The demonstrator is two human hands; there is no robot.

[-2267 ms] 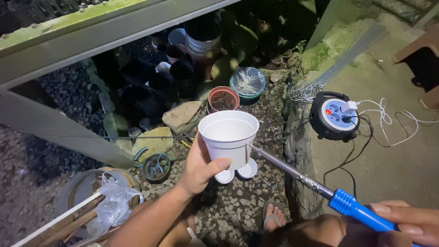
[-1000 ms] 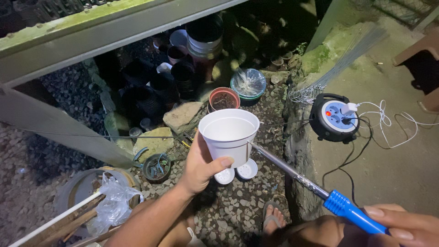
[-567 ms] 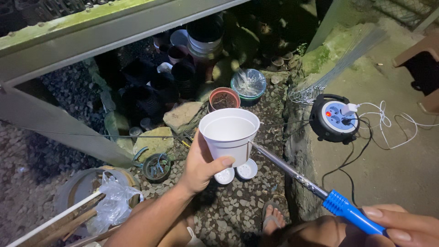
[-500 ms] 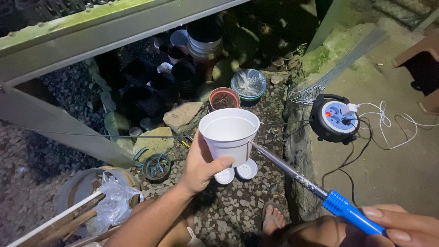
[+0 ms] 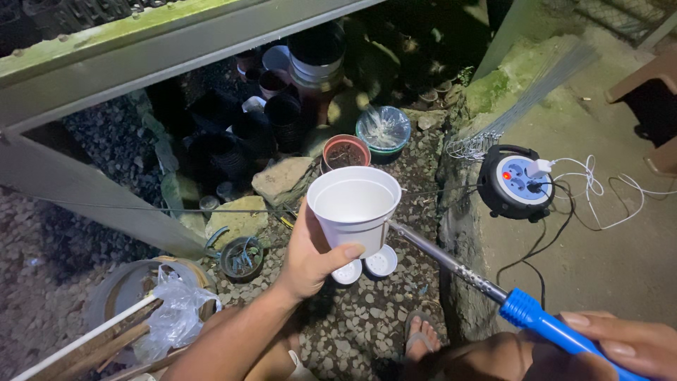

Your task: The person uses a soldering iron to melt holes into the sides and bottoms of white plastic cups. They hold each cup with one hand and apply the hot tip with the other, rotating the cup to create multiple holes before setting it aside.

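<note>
As before, left hand [image 5: 310, 257] gripping white pot [image 5: 352, 208], soldering iron [image 5: 486, 293] unmoved

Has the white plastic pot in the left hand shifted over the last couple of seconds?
No. The white plastic pot sits in the same spot relative to the terracotta pot behind it and the round cable reel; the left hand holds it steady.

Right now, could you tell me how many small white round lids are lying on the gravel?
2: white lids side by side on the gravel, left one, right one, just below the held white pot. Others may be hidden.
</note>
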